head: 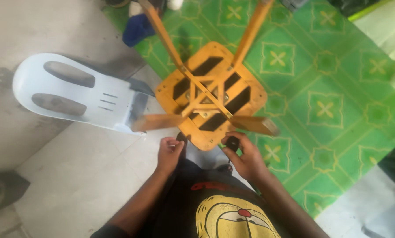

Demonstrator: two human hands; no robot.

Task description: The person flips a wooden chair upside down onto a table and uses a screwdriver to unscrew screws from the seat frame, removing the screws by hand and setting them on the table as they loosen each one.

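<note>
Green patterned floor mat (325,110) lies under the upturned orange wooden stool (210,94) before me, my left hand (170,152) and right hand (246,156) each pinching small dark pieces at its seat edge.

Two far stool legs (254,26) cut off by top edge; small dark object (232,143) in right hand (246,158) unidentifiable.

No packages, labels, signs or screens anywhere in view — none at all.
</note>
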